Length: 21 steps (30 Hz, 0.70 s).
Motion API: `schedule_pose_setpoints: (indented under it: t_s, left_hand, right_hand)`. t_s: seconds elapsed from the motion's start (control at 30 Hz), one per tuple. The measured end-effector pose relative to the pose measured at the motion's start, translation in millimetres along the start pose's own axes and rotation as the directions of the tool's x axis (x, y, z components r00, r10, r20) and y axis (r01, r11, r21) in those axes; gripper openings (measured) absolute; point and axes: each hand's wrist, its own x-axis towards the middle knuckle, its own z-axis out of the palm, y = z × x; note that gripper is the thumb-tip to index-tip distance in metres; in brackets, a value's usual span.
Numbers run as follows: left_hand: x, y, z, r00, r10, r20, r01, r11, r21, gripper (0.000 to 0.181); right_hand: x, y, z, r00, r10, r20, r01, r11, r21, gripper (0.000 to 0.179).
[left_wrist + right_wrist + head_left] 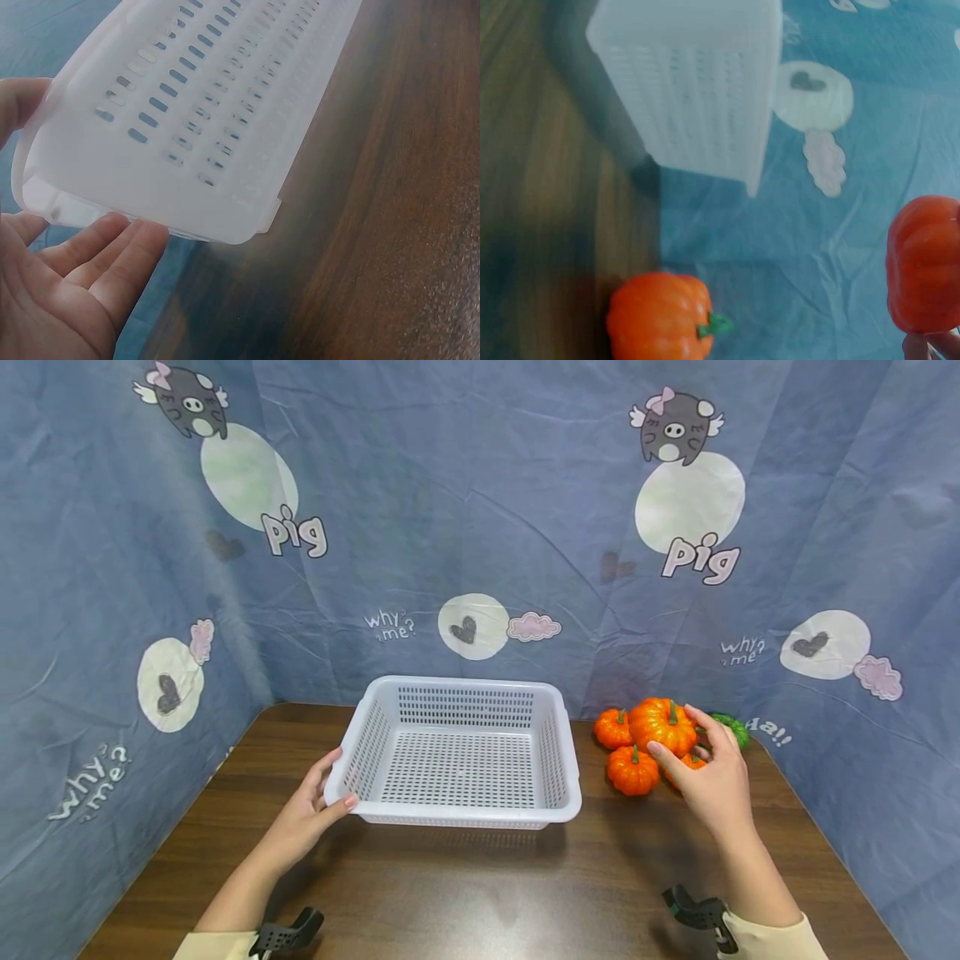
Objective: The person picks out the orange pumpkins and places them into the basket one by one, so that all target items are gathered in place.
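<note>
My left hand (302, 820) grips the front left corner of a white perforated plastic basket (457, 815), thumb on the rim. In the left wrist view the other fingers (127, 259) lie along the outside of the basket (150, 176), which holds nothing. On the right, my right hand (717, 781) holds a large orange toy pumpkin (654, 723) between thumb and fingers, above smaller ones. The right wrist view catches that pumpkin (922, 266) at its right edge, with only fingertips of the hand showing below it.
Smaller orange pumpkins sit around the held one: one at the back left (612, 732), one in front (632, 772), another partly behind the hand (673, 770). A green pumpkin (737, 732) lies behind the right hand. Blue printed cloth (480, 527) walls in the brown wooden table (465, 893).
</note>
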Motion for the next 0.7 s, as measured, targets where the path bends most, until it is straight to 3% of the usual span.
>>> schedule_pose_setpoints:
  t_s: [0.3, 0.7]
  left_hand:
    - [-0.2, -0.7, 0.7, 1.0, 0.006, -0.004, -0.006, 1.0, 0.007, 0.081]
    - [0.9, -2.1, -0.2, 1.0, 0.009, 0.004, -0.009, 1.0, -0.018, 0.08]
  right_hand:
    - [-5.8, -5, 27, 0.996, -0.071, 0.048, 0.069, 0.996, 0.048, 0.07]
    - [-15.6, -19, 58, 0.988, -0.107, 0.109, 0.093, 0.988, 0.125, 0.072]
